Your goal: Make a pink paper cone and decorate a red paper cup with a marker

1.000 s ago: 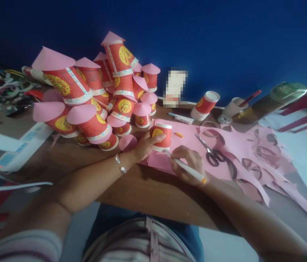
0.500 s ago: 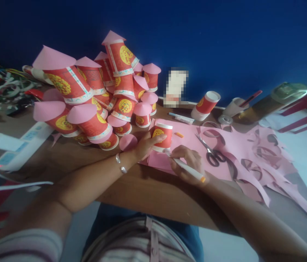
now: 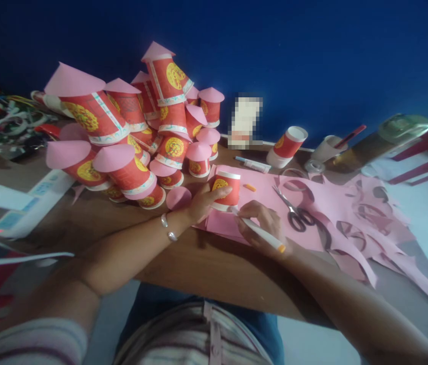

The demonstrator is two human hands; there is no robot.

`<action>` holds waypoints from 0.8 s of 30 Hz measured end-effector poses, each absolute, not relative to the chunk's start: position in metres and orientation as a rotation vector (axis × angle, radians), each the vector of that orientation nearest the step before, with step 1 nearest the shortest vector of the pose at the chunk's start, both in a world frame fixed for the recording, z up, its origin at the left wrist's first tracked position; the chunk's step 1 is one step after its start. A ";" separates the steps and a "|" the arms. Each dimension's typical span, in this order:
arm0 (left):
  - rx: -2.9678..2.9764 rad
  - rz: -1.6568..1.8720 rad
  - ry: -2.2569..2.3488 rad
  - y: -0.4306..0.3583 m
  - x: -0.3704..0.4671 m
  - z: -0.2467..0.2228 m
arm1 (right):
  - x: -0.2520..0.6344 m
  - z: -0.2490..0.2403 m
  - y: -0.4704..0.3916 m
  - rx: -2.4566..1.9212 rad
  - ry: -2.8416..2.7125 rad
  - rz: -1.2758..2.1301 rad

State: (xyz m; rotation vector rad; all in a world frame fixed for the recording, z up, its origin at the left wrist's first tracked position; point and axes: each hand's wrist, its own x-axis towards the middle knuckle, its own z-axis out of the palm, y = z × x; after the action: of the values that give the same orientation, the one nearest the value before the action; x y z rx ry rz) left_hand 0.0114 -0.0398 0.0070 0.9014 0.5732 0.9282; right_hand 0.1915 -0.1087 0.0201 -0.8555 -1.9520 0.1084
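My left hand (image 3: 205, 203) is wrapped round a red paper cup (image 3: 232, 191) with a yellow emblem and white bands, its thumb lying across the front. The cup stands over pink paper (image 3: 223, 223) near the table's front edge. In my right hand (image 3: 261, 223) is a white marker pen (image 3: 265, 235) with an orange end, gripped so that its tip reaches the cup's lower band. Whether the tip touches the cup or makes a mark I cannot tell. A small orange cap (image 3: 250, 187) lies on the pink paper just right of the cup.
Left stands a pile of red cups with pink cone tops (image 3: 122, 157), before a white power strip (image 3: 33, 203). Scissors (image 3: 296, 215) and cut pink scraps (image 3: 373, 218) lie right. Behind are another marker (image 3: 255, 165), stacked cups (image 3: 288, 147), a tape roll (image 3: 314, 166) and a bottle (image 3: 381, 142).
Both hands keep their grips, and the cup stays in place. The marker pen's back end has shifted very slightly.
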 end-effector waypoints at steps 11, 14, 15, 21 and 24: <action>0.914 0.938 0.573 -0.039 0.012 0.006 | 0.191 0.021 -0.108 -0.896 -1.934 0.095; 0.907 0.949 0.565 -0.039 0.012 0.007 | 0.192 0.021 -0.109 -0.918 -1.931 0.095; 0.904 0.956 0.561 -0.039 0.012 0.007 | 0.192 0.021 -0.109 -0.920 -1.930 0.094; 0.883 0.954 0.568 -0.037 0.012 0.004 | 0.191 0.022 -0.114 -0.883 -1.947 0.092; 0.876 0.963 0.591 -0.037 0.012 0.002 | 0.188 0.023 -0.114 -0.841 -1.962 0.046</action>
State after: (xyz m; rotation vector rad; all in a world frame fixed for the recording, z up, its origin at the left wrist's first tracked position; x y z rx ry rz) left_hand 0.0123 -0.0369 0.0023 0.8761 0.5912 0.9630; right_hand 0.1883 -0.1144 0.0228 -0.8406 -1.9623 0.0460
